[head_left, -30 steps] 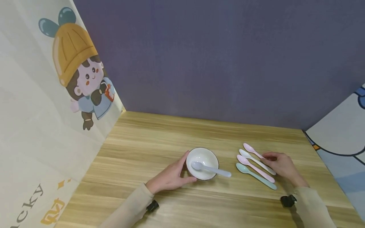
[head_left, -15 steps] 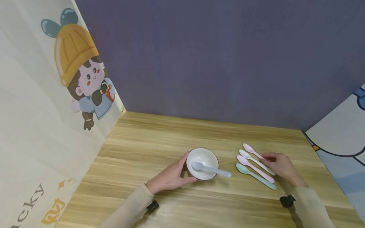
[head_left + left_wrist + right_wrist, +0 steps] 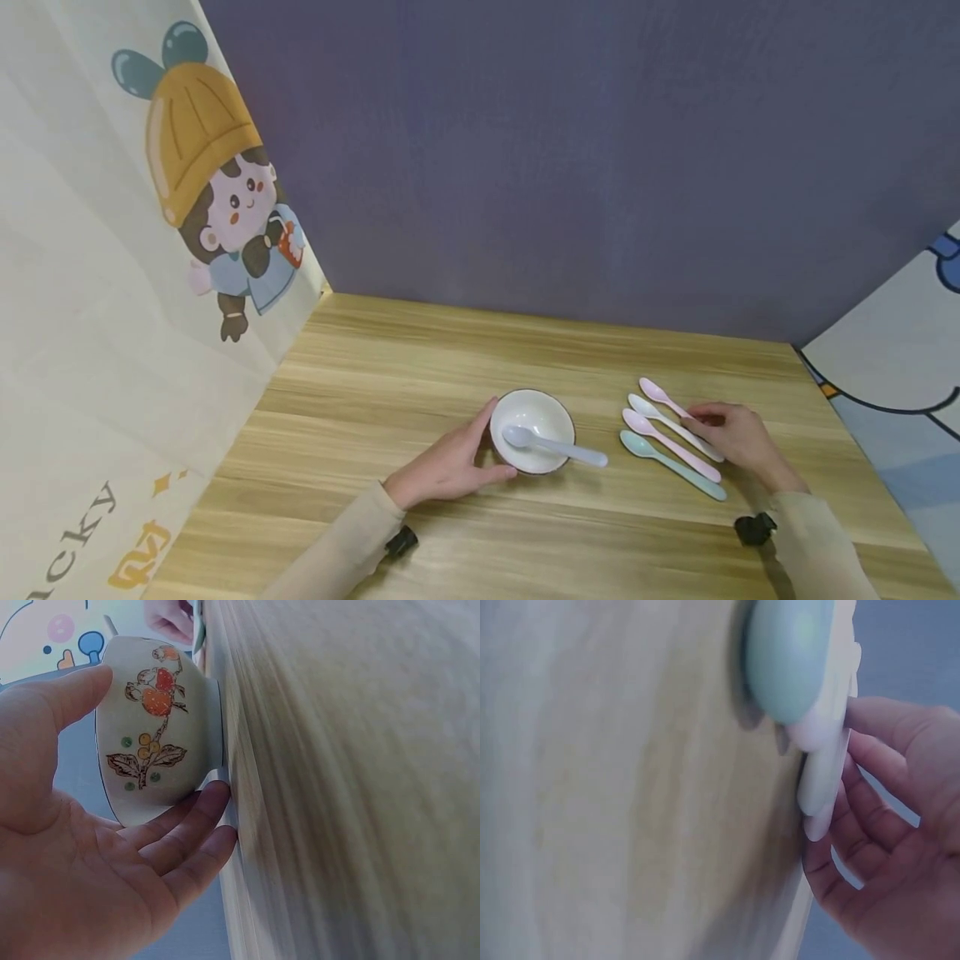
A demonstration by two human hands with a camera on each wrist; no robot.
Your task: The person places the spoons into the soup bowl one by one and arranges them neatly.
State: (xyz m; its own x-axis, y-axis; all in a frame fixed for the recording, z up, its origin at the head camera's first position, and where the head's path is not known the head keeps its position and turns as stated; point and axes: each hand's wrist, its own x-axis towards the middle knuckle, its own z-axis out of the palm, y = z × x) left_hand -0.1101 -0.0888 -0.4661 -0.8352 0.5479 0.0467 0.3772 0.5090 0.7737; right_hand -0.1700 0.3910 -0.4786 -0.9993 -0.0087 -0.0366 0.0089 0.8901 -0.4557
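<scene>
1. Cupping the white bowl (image 3: 533,429) with the left hand (image 3: 450,463): fingers and thumb curved around its side, bowl sitting on the wooden counter (image 3: 420,375) about mid-way across.
2. Leaning inside that bowl, a pale blue spoon (image 3: 555,446), handle sticking out over the rim toward the right.
3. Resting over on the right, the right hand (image 3: 738,437), fingers loosely bent and touching the handle ends of a row of four spoons (image 3: 671,437): pink, white, pink, teal. Can't tell if actually pinching one.
4. Showing up close on the left wrist view: painted fruit and leaves on the bowl's outside.
</scene>
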